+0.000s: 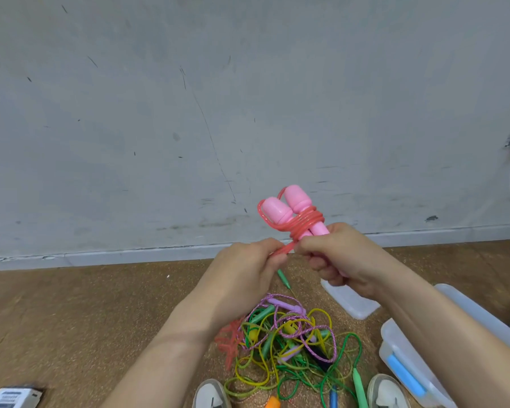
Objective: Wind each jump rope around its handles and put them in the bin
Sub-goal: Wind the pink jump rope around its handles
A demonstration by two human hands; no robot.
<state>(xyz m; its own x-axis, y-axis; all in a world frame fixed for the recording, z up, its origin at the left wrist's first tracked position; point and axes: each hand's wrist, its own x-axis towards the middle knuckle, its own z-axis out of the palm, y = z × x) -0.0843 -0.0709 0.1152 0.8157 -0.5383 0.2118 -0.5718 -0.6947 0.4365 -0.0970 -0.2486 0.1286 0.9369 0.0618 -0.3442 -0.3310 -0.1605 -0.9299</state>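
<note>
Two pink handles (289,207), hard plastic, set side by side and held up before the wall, well above the floor (100,319).

Item 1: coral cord (305,220), thin glossy plastic, several turns bound round the handle necks. Judged light, springy and slick, and likely to uncoil if tension drops.

Right hand (342,257): fingers curled tight round the lower handle ends.

Left hand (248,266): fingers pinching the free run of cord just beside the wraps, drawn taut.

Best hold, by judgement: the rigid handles for carrying, the cord close to the wraps for winding.

Item 2: heap of ropes (292,343), green, yellow and purple, tangled on the floor below the hands. Limp, apt to snag.

Item 3: translucent bin (409,363) with a blue latch, on the floor at right near the heap. A second translucent piece (351,301), perhaps its lid, lies close by.
</note>
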